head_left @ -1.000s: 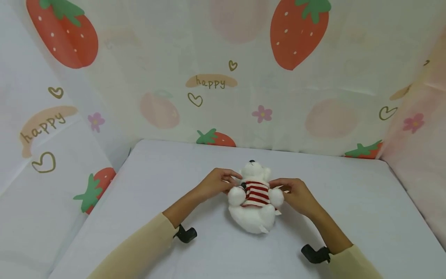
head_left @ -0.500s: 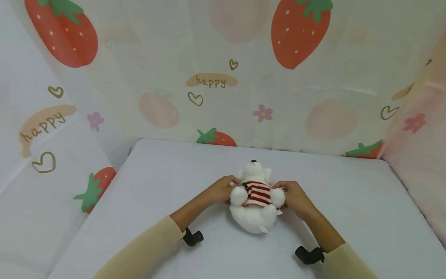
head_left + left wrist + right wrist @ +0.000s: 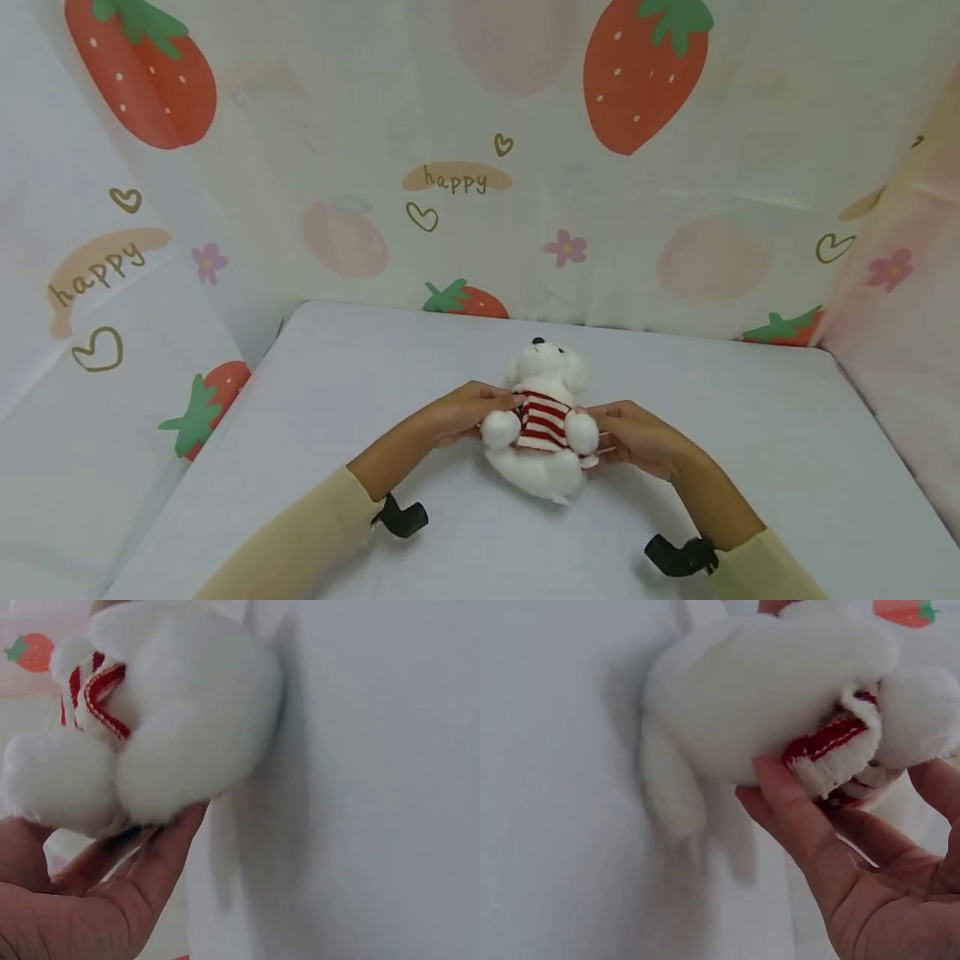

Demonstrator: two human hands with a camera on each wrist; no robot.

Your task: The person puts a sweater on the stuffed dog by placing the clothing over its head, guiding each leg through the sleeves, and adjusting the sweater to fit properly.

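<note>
A white plush bear (image 3: 544,425) in a red-and-white striped knit top sits upright on the white table, its black nose tipped upward. My left hand (image 3: 463,412) grips its side by the arm, thumb in front at the striped top and fingers behind. On the other side my right hand (image 3: 637,437) holds the bear around its other arm. The right wrist view shows those fingers (image 3: 802,817) spread under the hem of the striped top (image 3: 836,746). In the left wrist view, the fingers (image 3: 161,859) lie against the underside of the white body (image 3: 199,720).
A white cloth covers the table (image 3: 375,350). Behind it hangs a backdrop (image 3: 630,192) printed with strawberries, flowers and hearts, which also closes in the left and right sides. Black wrist cameras (image 3: 401,517) sit at the cuffs of the beige sleeves (image 3: 292,533).
Both hands have closed in on the bear, and the left thumb now lies on its front. The bear has shifted slightly left and its head has turned a little.
</note>
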